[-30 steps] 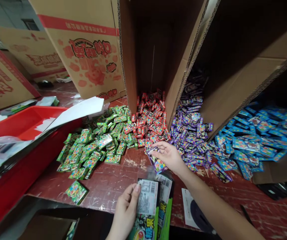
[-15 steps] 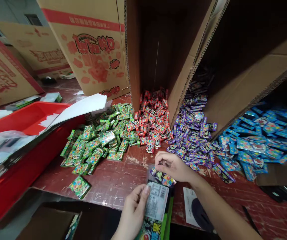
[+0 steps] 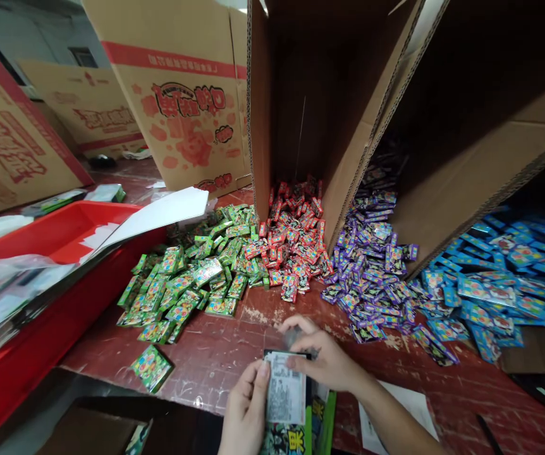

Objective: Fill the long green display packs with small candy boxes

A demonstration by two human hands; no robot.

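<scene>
My left hand (image 3: 246,407) grips the left edge of a printed packaging bag (image 3: 286,395) with a white barcode label, near the table's front edge. At the bag's top, my right hand (image 3: 317,357) is closed over the mouth with fingers curled; the purple packet it carried is hidden from sight. Beyond the hands lie heaps of small candy packets on the red table (image 3: 215,347): green packets (image 3: 191,272), red packets (image 3: 294,243), purple packets (image 3: 372,278) and blue packets (image 3: 495,278).
Open cardboard boxes (image 3: 310,95) lie on their sides behind the red, purple and blue heaps. A red plastic crate (image 3: 40,303) with white sheets stands at left. One green packet (image 3: 152,366) lies apart near the front edge. A white paper (image 3: 410,404) lies at right.
My right hand brought a purple packet from the heaps down to the bag's mouth; the packet is no longer visible. The view has shifted slightly downward.
</scene>
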